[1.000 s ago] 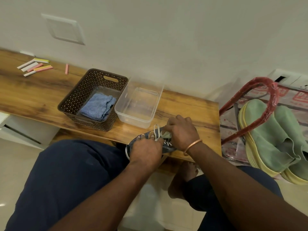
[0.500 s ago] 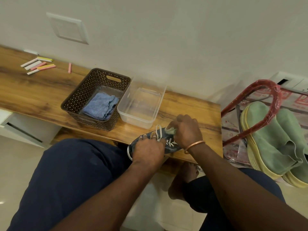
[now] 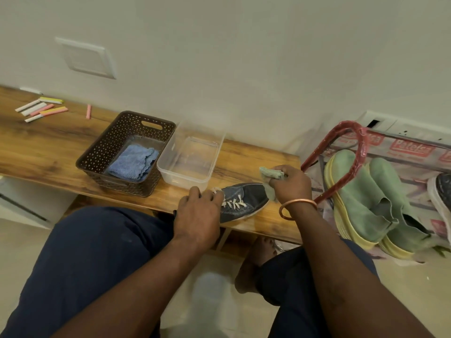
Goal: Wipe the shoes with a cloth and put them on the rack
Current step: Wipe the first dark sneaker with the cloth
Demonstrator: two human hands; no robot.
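**Shoe held on counter, green cloth in right hand**

Chalk sticks [image 3: 41,108] lie in a loose bunch at the far left of the wooden counter [image 3: 48,147], with one pink stick [image 3: 88,111] apart to their right. A blank wall plate [image 3: 86,58] sits on the wall above. Next along is a brown perforated basket [image 3: 97,154] with a folded blue cloth [image 3: 133,162] inside. A clear plastic container [image 3: 180,178] stands just beside it, the two walls touching or nearly so.

The left hand [image 3: 197,215] is at the counter's near edge. It rests on the heel end of the dark denim shoe [image 3: 246,198], with its fingers curled over the collar and gripping it. A white lace loop [image 3: 216,190] shows at the fingertips. The shoe lies on the counter, toe pointing right, with its laces facing up.

The right hand [image 3: 290,184] is just past the toe. It is closed round a bunched green cloth [image 3: 271,173], and a flap of the cloth hangs down by the toe. I cannot tell whether the cloth touches the shoe. A copper bangle [image 3: 297,207] is on that wrist.

The red-framed rack [image 3: 347,125] stands off the counter's right end. A pair of green shoes [image 3: 358,203] with yellow soles stands on it, toes up. Part of another dark shoe [image 3: 443,189] shows at the frame's right edge.
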